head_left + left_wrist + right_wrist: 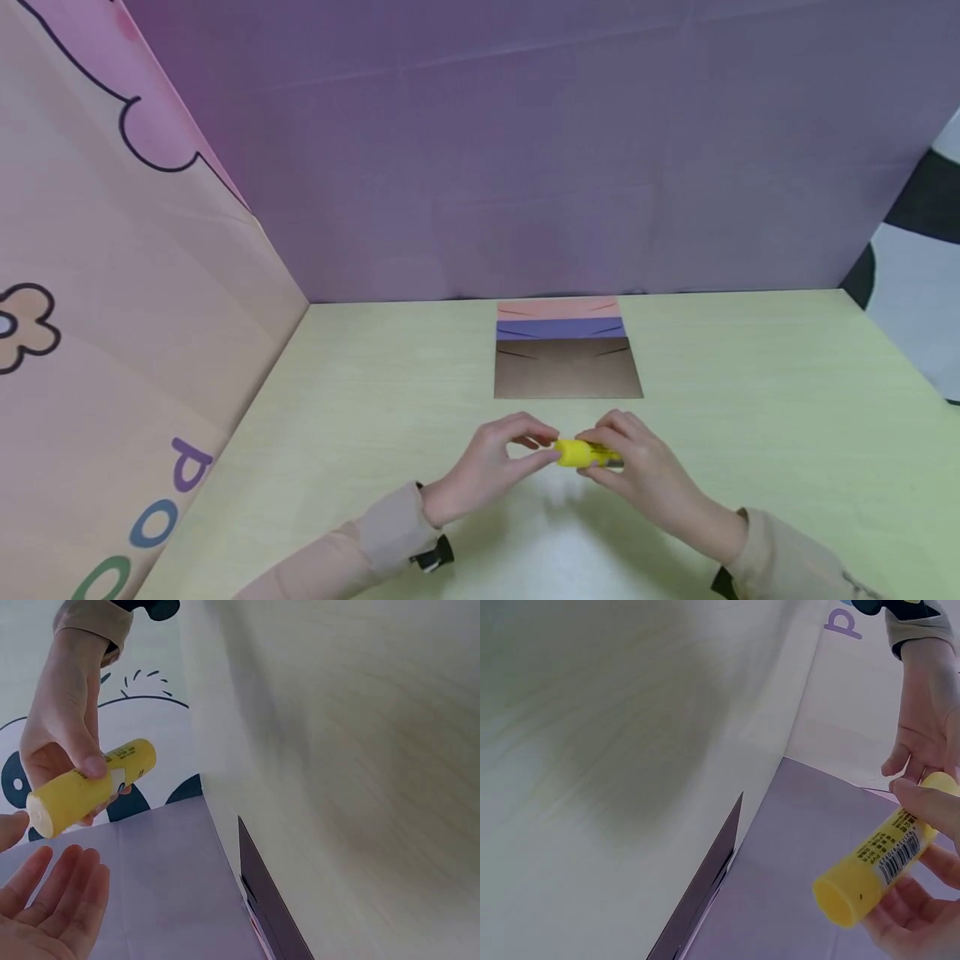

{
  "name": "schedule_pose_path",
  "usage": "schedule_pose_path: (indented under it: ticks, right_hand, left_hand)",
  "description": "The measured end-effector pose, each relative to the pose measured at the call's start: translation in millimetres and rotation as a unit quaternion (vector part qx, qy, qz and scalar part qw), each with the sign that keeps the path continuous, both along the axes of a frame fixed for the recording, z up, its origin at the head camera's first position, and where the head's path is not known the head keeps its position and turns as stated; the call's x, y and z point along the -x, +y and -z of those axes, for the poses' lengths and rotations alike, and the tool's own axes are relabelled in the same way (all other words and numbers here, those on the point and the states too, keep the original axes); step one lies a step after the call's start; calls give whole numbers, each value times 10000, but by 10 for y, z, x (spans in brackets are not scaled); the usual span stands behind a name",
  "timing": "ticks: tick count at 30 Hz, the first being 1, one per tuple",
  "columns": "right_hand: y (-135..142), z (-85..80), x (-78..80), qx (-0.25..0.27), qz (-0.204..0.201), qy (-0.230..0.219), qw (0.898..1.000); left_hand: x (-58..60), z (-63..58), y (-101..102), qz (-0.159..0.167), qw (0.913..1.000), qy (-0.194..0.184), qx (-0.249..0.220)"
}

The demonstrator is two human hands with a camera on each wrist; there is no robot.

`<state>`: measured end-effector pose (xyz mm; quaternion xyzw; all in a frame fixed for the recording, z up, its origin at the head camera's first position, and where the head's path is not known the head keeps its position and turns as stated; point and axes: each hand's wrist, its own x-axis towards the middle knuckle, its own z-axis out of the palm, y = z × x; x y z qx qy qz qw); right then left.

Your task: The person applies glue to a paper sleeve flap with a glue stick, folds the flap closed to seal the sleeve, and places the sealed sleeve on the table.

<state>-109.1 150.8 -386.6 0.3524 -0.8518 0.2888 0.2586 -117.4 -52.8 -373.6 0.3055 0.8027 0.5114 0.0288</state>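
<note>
A yellow glue stick (576, 453) lies sideways above the table, held between the thumb and fingers of my right hand (651, 471). Its printed label and barcode show in the right wrist view, where the tube (870, 862) slants up toward my left hand (928, 735). Beside the tube's other end, my left hand (491, 457) has its thumb tip right at the yellow end face. In the left wrist view the fingers of that left hand (56, 907) are loosely extended below the end, not wrapped round it.
Beyond the hands, a brown sheet (567, 371), a purple one (558, 328) and a pink one (558, 309) overlap in a stack, with curved dark lines on them. A purple backdrop (562, 167) rises behind the pale table (390, 367). Printed panels border the left and right.
</note>
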Motion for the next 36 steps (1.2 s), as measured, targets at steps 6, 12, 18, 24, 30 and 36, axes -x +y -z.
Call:
schedule_pose_path:
  ticks: [6,12,18,24,30,36]
  right_hand:
    - [-6,12,13,300,-14,-594,9978]
    - [-3,34,39,681,-188,-1223,9900]
    - [-3,40,61,967,-398,-1829,9776]
    - [-3,56,89,1011,-309,-2631,9590]
    - [16,68,128,1025,-220,-3525,9299]
    - [19,125,170,1233,-392,-4014,9067]
  left_hand:
    - [48,31,-106,-122,9985,292,439]
    - [79,7,-204,-267,9932,567,983]
    - [111,32,-273,-375,9888,759,1230]
    - [133,56,-316,-453,9873,822,1281]
    - [143,65,-348,-460,9874,768,1306]
    - [149,86,-372,-456,9873,702,1351]
